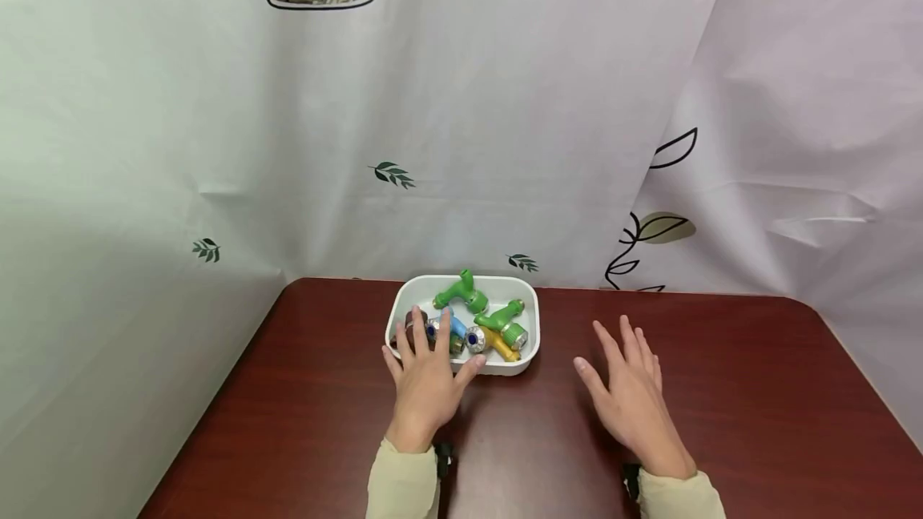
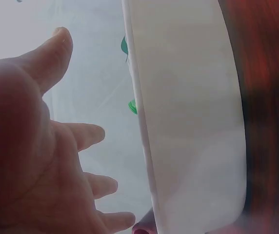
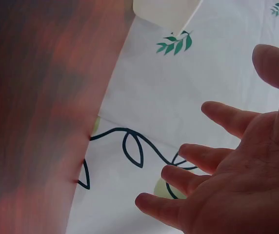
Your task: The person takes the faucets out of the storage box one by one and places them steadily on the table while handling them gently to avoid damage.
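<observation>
A white rectangular tub (image 1: 515, 369) stands near the back edge of the table with several small taps in it. Two are green, one lying at the back (image 1: 461, 292) and another green tap (image 1: 505, 321) at the right. A yellow tap (image 1: 501, 345) with a silver and blue knob lies at the front, beside a blue tap (image 1: 457, 325). Over the tub's front left corner hovers my left hand (image 1: 424, 387), fingers spread, holding nothing and partly hiding dark pieces. My right hand (image 1: 633, 403) is held above the table right of the tub, fingers extended, nothing in it.
The dark red-brown wooden table (image 1: 757, 391) has rounded back corners. Behind and left of it hangs a white cloth (image 1: 505, 102) printed with leaves and plants, close against the table's edges.
</observation>
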A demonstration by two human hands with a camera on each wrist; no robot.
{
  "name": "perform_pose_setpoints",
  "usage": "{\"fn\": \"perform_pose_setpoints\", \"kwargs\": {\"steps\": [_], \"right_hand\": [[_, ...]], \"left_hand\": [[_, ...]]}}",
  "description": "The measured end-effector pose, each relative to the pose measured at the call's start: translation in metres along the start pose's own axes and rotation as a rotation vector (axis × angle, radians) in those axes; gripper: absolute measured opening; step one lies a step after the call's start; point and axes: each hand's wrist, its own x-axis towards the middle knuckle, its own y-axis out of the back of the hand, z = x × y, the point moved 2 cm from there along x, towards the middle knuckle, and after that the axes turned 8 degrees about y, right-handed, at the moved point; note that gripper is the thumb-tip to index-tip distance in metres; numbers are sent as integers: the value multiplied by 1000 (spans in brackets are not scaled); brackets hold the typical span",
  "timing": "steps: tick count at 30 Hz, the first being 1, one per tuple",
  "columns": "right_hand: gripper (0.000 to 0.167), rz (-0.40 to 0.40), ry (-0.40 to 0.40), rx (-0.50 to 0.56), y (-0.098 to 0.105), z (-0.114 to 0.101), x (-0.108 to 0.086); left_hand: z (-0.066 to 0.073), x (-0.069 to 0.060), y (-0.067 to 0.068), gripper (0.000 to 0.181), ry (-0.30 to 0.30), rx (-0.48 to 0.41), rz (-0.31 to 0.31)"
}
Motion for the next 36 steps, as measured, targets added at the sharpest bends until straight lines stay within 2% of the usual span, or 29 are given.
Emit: {"fn": "perform_pose_setpoints", "kwargs": {"steps": [5,14,22,36], "right_hand": [[62,4,5,2,-5,-3,2],[59,13,25,20,-13,-11,3],[59,29,34,18,-14,-13,3],[60,9,34,18,-17,-17,7]], "left_hand": [[-4,2,1,84,22,11,6],[-7,8,6,86,20,25,40],[-17,15,10,87,44,20,27],[-38,24,10,94,101,-36,10]]}}
